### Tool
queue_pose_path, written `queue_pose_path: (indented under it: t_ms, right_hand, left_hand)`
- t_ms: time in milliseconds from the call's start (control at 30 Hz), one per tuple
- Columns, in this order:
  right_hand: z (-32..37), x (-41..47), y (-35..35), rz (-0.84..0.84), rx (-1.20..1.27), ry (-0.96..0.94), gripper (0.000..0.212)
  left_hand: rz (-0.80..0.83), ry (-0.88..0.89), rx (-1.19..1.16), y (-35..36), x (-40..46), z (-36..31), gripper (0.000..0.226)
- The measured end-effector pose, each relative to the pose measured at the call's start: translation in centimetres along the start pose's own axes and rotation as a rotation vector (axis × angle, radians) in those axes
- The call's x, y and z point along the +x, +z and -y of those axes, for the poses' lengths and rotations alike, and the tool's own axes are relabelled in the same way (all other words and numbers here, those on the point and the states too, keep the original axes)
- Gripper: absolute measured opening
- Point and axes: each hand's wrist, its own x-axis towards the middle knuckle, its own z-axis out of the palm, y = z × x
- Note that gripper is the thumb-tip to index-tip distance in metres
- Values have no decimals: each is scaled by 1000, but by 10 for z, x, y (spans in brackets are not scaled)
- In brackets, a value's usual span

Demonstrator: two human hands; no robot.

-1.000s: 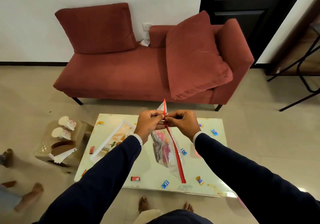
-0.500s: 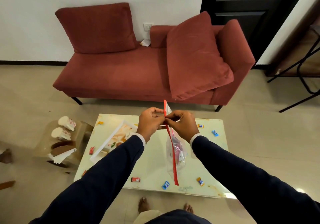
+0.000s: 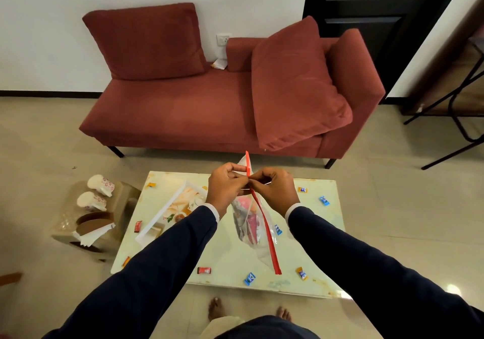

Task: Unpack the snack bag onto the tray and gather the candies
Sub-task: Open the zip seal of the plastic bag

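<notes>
A clear snack bag (image 3: 252, 230) with a red zip strip hangs in the air over the pale table (image 3: 225, 249); pink and dark packets show inside it. My left hand (image 3: 227, 185) and my right hand (image 3: 272, 188) pinch the bag's top edge on either side of the red strip, fingertips close together. A white tray (image 3: 157, 214) with a flower print lies on the table's left part, partly hidden by my left forearm. Several wrapped candies are scattered on the table, among them a red one (image 3: 204, 270), a blue one (image 3: 249, 278) and an orange one (image 3: 301, 273).
A red sofa (image 3: 209, 113) with two cushions stands behind the table. A low stand (image 3: 86, 221) with two white cups and napkins is at the table's left. My bare feet (image 3: 217, 310) are at the table's near edge. Black metal chair legs (image 3: 455, 119) stand at the right.
The bag has swung and turned between my hands, its lower end drifting right again. Both hands stay at its top, a little lower than before.
</notes>
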Motion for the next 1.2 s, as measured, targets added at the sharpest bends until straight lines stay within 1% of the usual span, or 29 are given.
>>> queue_pose_path:
  t_ms: [233, 500, 567, 667, 900, 1067, 1200]
  right_hand:
    - [4, -1, 3, -7, 107, 61, 6]
    - [4, -2, 2, -13, 195, 95, 2]
    - [4, -1, 2, -12, 239, 126, 7]
    - [4, 0, 0, -2, 293, 147, 8]
    - [7, 2, -8, 89, 325, 144, 6]
    - [9, 3, -8, 93, 256, 144, 6]
    - [10, 4, -9, 103, 270, 172, 6]
  left_hand:
    - [-17, 21, -25, -5, -3, 1, 19]
    - [32, 54, -51, -8, -10, 0, 17]
    - [37, 72, -44, -8, -12, -2, 16]
    - [36, 107, -12, -7, -15, -4, 14]
    - [37, 117, 16, -10, -15, -5, 12]
    - [25, 143, 77, -9, -16, -5, 15]
    - [13, 173, 124, -8, -19, -6, 16]
